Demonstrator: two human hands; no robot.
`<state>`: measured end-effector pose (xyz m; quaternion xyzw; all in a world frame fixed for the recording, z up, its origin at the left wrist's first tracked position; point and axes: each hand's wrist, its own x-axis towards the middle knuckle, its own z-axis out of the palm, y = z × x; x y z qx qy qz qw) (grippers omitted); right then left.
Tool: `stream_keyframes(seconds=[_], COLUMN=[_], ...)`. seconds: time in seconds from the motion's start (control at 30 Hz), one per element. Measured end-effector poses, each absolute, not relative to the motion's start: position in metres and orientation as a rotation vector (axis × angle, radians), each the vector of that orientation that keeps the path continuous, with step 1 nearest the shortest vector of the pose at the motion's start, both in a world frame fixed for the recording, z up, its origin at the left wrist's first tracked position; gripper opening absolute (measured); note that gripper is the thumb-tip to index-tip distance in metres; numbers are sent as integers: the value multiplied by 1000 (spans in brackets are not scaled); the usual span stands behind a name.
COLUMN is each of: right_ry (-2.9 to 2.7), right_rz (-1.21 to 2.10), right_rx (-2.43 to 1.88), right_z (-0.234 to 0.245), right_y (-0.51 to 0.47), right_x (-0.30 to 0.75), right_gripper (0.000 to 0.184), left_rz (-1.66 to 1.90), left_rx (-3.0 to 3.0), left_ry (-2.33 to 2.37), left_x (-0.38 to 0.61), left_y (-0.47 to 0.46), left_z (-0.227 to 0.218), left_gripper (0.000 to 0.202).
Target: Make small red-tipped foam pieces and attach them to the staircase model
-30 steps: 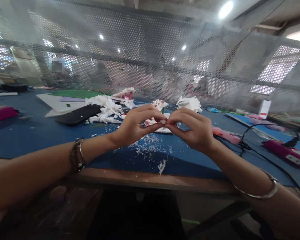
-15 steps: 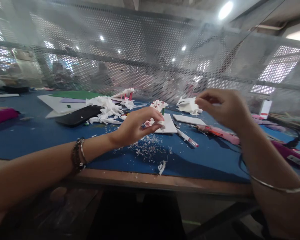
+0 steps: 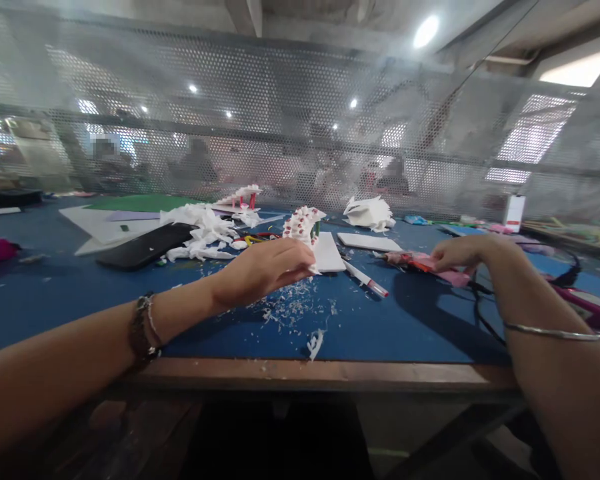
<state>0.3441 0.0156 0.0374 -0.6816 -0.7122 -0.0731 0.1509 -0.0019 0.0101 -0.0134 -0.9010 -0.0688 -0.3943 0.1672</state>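
One white, red-dotted model (image 3: 298,223) is seen at one o'clock from the left hand (image 3: 270,267), whose fingers are bent close together; whether anything is pinched cannot be told. At three o'clock, the pink glue gun (image 3: 453,277) is touched by the curled right hand (image 3: 459,253); its grip cannot be judged.

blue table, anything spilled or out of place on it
Yes: fine white shavings are strewn over the blue table near the left hand, with a larger torn scrap close to the front edge. They look like unswept litter, scattered rather than gathered in a pile.
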Motion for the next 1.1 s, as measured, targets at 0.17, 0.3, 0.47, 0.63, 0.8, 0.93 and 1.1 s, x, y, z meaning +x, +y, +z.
stream_keyframes(seconds=[0.17, 0.3, 0.47, 0.63, 0.8, 0.93, 1.1], right_ry=[-2193, -2108, -2012, -2025, -2071, -2099, -2109], right_rz=[75, -14, -219, -513, -710, -743, -728], right_rx=[-2062, -2042, -1878, -1609, -1407, -1361, -1368], right_z=[53, 64, 67, 55, 40, 38, 39], right_y=[8, 0, -9, -11, -10, -14, -15], right_x=[344, 327, 284, 256, 240, 233, 234], right_gripper=[26, 41, 28, 33, 41, 42, 41], left_rz=[-1454, -1558, -1624, -1625, -1540, -1520, -1506], left_rx=[-2723, -2712, -2657, -2586, -2491, -2448, -2457], left_ry=[-401, -511, -567, -515, -427, -401, -358], left_x=[-2, -2, -3, -5, -6, -7, -7], left_y=[12, 16, 19, 18, 17, 16, 14], left_z=[-12, -12, -12, -8, -6, -5, -5], left_gripper=[6, 7, 10, 8, 6, 6, 5])
